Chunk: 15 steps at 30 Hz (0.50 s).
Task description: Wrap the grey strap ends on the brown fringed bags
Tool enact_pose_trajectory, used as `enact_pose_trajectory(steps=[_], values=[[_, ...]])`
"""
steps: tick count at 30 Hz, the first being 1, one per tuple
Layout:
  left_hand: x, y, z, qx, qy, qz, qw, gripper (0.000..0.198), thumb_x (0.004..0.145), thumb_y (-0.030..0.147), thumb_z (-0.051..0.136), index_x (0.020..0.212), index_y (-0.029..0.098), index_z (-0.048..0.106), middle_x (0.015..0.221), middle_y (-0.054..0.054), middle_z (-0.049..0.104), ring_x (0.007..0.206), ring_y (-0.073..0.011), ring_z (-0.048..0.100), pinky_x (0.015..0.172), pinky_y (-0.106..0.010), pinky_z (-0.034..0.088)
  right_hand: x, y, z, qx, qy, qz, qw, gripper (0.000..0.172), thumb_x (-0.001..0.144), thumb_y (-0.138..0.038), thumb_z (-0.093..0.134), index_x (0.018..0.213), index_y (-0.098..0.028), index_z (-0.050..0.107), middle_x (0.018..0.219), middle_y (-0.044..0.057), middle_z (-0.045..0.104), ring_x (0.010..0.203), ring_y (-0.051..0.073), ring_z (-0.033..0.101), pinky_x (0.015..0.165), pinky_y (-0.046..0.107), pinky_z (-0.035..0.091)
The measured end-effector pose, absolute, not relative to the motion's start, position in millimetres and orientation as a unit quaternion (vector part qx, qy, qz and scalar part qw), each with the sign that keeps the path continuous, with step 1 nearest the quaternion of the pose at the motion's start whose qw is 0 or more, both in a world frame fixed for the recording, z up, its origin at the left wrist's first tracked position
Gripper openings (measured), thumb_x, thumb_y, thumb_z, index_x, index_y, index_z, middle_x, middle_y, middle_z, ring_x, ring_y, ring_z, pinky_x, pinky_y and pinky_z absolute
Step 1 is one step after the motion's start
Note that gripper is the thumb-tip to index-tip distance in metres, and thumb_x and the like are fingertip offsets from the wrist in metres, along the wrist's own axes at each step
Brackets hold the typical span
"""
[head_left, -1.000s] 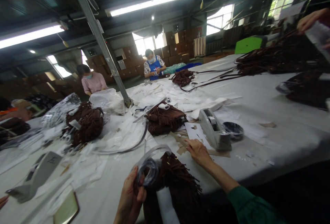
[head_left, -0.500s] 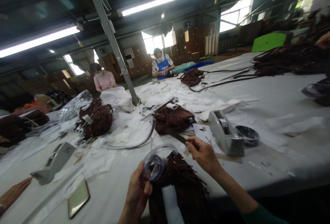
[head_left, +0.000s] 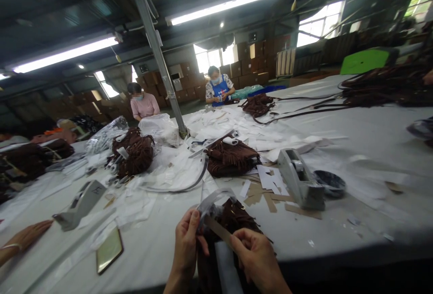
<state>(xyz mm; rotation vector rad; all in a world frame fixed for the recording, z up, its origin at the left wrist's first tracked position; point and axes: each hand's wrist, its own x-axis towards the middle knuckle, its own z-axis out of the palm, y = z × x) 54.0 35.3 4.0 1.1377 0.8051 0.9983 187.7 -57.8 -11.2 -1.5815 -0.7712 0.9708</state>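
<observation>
"So it's a workshop under fluorescent tubes (head_left: 233, 5), with a white-covered table (head_left: 145, 249) stretching out beyond the fingers?"

"Yes, and at its far side, well past the fingertips, stand a co-worker in a blue apron (head_left: 219, 92) and one in a pink top (head_left: 149, 105)."

"What does the left hand (head_left: 188, 235) do?"

"Its thumb and fingers close on a coiled translucent strip (head_left: 216, 198). The right hand (head_left: 255, 253) pinches a brown cardboard strip (head_left: 218, 230) between thumb and forefinger, the far end slanting to the coil (whether it touches, I can't tell)."

"And the fringed brown bag (head_left: 239, 216)?"

"Under and just beyond the right fingers, partly hidden, a white band (head_left: 225, 260) across it."

"What else?"

"Cardboard scraps (head_left: 269, 202) past the right fingertips, then a grey tape dispenser (head_left: 309, 195) with a dark roll (head_left: 333, 189) just beside it. Left of the left fingers lies a phone (head_left: 110, 250); farther left, another person's hand (head_left: 30, 236), its fingers together, near a second dispenser (head_left: 83, 204)."
</observation>
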Motion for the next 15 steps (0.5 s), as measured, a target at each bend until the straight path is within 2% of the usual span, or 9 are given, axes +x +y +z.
enact_pose_trajectory(steps=[3,8,11,15], values=[[51,35,5,0.530,0.357,0.447,0.626,0.038,0.086,0.053,0.058,0.079,0.016,0.051,0.058,0.008,0.050,0.027,-0.0059,0.049,0.026,-0.013,0.026,183,-58,-8,-0.668,-0.335,0.383,0.543,0.034,0.078,-0.050,0.054,0.065,-0.019,0.057,0.039,-0.007,0.045,0.026,0.007,0.035,0.028,0.019,0.021],[46,36,6,0.530,0.361,0.455,0.618,0.041,0.087,0.053,0.056,0.072,0.016,0.048,0.056,0.009,0.047,0.026,-0.0043,0.046,0.026,-0.012,0.023,183,-64,-9,-0.672,-0.340,0.364,0.549,0.034,0.079,-0.050,0.054,0.064,-0.019,0.057,0.039,-0.007,0.044,0.026,0.006,0.034,0.029,0.019,0.020],[47,32,11,0.557,0.367,0.440,0.601,0.038,0.086,0.055,0.056,0.086,0.016,0.055,0.057,0.008,0.052,0.027,-0.0060,0.048,0.026,-0.014,0.026,183,-66,-7,-0.675,-0.334,0.358,0.552,0.035,0.080,-0.051,0.055,0.064,-0.019,0.058,0.039,-0.006,0.046,0.027,0.007,0.035,0.029,0.020,0.020],[49,23,18,0.602,0.386,0.414,0.563,0.047,0.086,0.056,0.055,0.110,0.015,0.055,0.052,0.006,0.057,0.028,-0.0094,0.049,0.027,-0.016,0.032,178,-63,-3,-0.661,-0.326,0.370,0.565,0.037,0.076,-0.053,0.062,0.063,-0.018,0.059,0.041,-0.006,0.047,0.029,0.007,0.037,0.030,0.019,0.021]])
